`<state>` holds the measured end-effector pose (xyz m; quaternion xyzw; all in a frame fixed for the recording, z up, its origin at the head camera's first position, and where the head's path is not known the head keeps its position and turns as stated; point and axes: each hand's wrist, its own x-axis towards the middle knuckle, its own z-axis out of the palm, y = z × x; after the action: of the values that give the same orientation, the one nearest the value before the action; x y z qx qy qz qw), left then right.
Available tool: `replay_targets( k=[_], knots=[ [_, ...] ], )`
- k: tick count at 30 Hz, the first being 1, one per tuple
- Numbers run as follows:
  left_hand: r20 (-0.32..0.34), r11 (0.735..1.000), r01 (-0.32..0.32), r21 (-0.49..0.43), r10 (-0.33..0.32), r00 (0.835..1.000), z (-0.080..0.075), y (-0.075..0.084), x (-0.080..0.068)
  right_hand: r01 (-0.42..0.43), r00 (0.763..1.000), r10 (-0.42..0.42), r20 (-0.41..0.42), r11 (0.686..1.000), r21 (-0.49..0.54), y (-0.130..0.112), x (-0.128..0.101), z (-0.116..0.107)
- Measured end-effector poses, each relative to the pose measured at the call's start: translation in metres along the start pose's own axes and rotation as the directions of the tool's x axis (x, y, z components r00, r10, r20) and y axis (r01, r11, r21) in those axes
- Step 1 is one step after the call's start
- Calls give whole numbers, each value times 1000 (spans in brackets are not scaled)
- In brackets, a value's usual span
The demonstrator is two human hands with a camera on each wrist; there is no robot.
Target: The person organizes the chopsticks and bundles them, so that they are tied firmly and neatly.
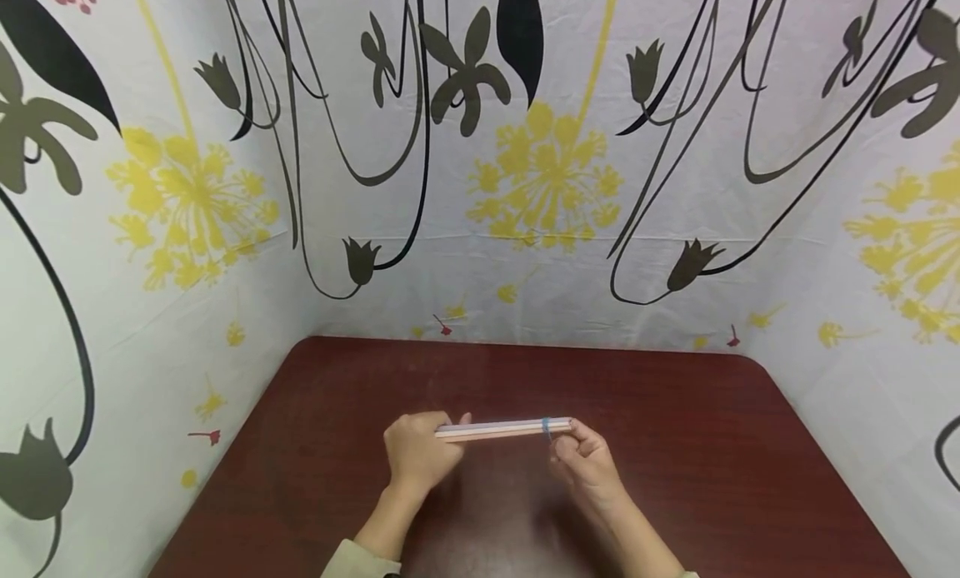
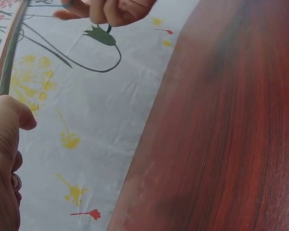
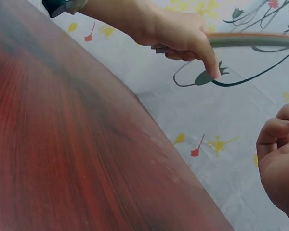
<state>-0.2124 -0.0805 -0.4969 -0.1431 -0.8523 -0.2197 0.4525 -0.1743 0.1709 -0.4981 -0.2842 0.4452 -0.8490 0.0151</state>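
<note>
A bundle of thin pale sticks (image 1: 498, 430) is held level above the dark red table (image 1: 712, 445). A blue rubber band (image 1: 546, 428) circles it near its right end. My left hand (image 1: 420, 451) grips the bundle's left end, fingers curled round it. My right hand (image 1: 585, 455) pinches the right end at the band. In the left wrist view the bundle (image 2: 8, 53) runs up the left edge, with the left hand (image 2: 2, 154) below and the right hand (image 2: 108, 9) at the top. The right wrist view shows the left hand (image 3: 173, 30) on the bundle (image 3: 255, 39) and the right hand (image 3: 279, 154) with curled fingers.
Flower-printed cloth walls (image 1: 540, 186) close in the table at the back and on both sides. The table's rounded far corners meet the cloth. Nothing else lies on the tabletop in these views.
</note>
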Motion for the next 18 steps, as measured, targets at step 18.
replay_targets(
  k=[18],
  knots=[
    [77,989,-47,141,36,996,-9,2,7,326,804,-548,-232,733,-597,-15,0,31]
  ],
)
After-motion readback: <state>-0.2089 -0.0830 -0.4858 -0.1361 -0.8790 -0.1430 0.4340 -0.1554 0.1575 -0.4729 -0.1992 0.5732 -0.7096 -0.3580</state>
